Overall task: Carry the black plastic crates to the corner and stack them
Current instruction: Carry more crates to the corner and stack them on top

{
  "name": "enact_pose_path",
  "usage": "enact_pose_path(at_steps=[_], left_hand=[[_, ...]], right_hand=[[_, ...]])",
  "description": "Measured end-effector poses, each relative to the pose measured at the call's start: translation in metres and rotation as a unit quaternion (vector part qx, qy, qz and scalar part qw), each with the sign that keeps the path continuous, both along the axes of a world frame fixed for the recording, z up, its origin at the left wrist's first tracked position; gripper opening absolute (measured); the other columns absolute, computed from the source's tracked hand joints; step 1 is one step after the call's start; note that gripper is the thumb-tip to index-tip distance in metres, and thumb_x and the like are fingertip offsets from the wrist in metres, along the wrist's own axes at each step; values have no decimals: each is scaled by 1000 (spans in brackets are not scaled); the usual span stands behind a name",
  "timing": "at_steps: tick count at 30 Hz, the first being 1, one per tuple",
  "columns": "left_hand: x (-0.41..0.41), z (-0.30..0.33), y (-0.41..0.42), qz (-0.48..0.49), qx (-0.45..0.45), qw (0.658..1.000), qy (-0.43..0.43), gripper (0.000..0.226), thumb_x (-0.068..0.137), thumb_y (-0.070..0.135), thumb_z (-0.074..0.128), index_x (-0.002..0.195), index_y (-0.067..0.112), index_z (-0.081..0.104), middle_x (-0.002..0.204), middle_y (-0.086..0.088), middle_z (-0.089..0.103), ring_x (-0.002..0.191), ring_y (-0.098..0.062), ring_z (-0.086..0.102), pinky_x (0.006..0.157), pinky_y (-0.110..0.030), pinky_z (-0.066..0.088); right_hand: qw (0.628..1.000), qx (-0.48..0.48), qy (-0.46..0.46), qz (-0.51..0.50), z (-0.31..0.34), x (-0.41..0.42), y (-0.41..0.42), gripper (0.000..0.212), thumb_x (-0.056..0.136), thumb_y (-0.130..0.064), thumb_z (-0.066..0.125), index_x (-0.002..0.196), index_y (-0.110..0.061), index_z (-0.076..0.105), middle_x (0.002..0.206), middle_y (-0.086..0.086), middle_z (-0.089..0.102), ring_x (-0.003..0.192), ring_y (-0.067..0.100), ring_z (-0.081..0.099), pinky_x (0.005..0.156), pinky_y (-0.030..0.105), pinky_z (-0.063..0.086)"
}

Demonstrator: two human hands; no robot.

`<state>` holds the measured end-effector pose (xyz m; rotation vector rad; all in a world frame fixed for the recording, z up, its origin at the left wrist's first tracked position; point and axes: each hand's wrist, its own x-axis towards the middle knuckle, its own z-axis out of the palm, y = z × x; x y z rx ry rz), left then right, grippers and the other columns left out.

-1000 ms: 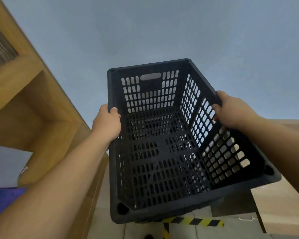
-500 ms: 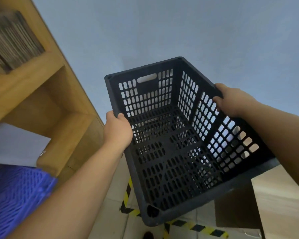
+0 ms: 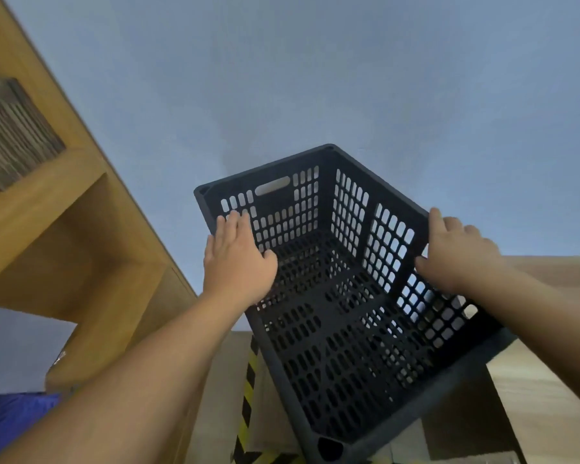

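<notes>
Crate [image 3: 342, 329]: tilted, near the wall [image 3: 315, 78], beside the shelf [image 3: 81, 229].
Hands: left hand [image 3: 236, 262] lies flat on its rim; right hand [image 3: 459, 252] grips the other rim.
Progress: probably near the corner; stacking not yet done.

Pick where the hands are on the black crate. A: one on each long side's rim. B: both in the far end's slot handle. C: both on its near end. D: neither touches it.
A: the left hand lies on the black crate's left rim, the right hand on its right rim; the slot handle is free.
</notes>
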<state>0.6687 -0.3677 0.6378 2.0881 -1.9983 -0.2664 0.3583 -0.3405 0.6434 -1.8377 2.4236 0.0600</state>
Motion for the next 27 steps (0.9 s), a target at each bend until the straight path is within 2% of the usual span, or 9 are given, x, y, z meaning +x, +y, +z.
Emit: enact_pose_path(at_steps=[3, 6, 10, 12, 15, 18, 21, 23, 27], left_hand=[[11, 3, -28, -51, -5, 998, -25, 78, 106, 42, 48, 173, 19, 12, 182, -4, 2, 167, -25, -4, 134, -48, -1], [22, 5, -52, -89, -4, 994, -56, 76, 107, 44, 46, 172, 21, 15, 182, -4, 5, 168, -25, 0, 134, -48, 3], [33, 11, -81, -130, -9, 988, -82, 75, 107, 48, 46, 172, 22, 18, 182, -4, 9, 167, -27, 5, 134, -49, 6], [39, 13, -98, -148, -15, 985, -90, 76, 106, 49, 47, 172, 21, 20, 181, -6, 12, 167, -27, 6, 134, -50, 8], [49, 15, -123, -163, -22, 981, -107, 78, 103, 48, 49, 170, 18, 24, 179, -10, 20, 165, -30, 14, 133, -52, 13], [56, 18, -145, -157, -22, 979, -124, 74, 101, 49, 49, 165, 16, 33, 169, -14, 39, 155, -36, 33, 126, -56, 27], [59, 24, -155, -154, 1, 978, -144, 70, 97, 53, 49, 158, 21, 38, 154, -14, 54, 137, -43, 52, 111, -60, 43], [59, 25, -155, -151, 16, 976, -159, 76, 98, 59, 50, 163, 25, 30, 160, -15, 48, 139, -47, 49, 109, -60, 42], [61, 25, -154, -150, 22, 974, -169, 87, 98, 65, 52, 170, 29, 17, 168, -17, 38, 147, -48, 40, 115, -59, 37]], right_hand=[[999, -5, 19, -39, -9, 4, 34, 91, 94, -50, 48, 162, -13, 0, 169, 13, 14, 151, 40, 23, 120, 59, 23], [996, -6, 22, -85, -11, 14, 60, 93, 94, -56, 45, 162, -13, -2, 172, 12, 2, 157, 38, 7, 124, 59, 12], [988, -12, 20, -152, -10, 38, 84, 91, 93, -57, 43, 163, -13, 6, 172, 11, 3, 158, 34, -1, 123, 62, 10], [979, -15, -16, -200, -7, 51, 93, 88, 93, -57, 45, 162, -13, 11, 173, 12, 0, 158, 33, -4, 123, 63, 8], [963, -62, -94, -244, -7, 73, 111, 79, 91, -47, 56, 157, -11, 29, 171, 20, 4, 158, 36, -3, 125, 57, 10], [947, -116, -167, -250, -11, 104, 130, 71, 90, -37, 60, 154, -18, 36, 171, 21, 1, 157, 32, -12, 126, 46, 2], [913, -164, -233, -293, -8, 125, 133, 70, 92, -32, 61, 156, -19, 37, 172, 15, -2, 157, 26, -15, 125, 43, 1], [905, -182, -231, -308, -7, 128, 130, 71, 93, -30, 62, 157, -17, 36, 173, 14, 1, 157, 25, -14, 125, 41, 2], [923, -174, -182, -291, -12, 128, 130, 71, 93, -27, 63, 158, -18, 36, 171, 18, 7, 158, 29, -11, 125, 41, 2]])
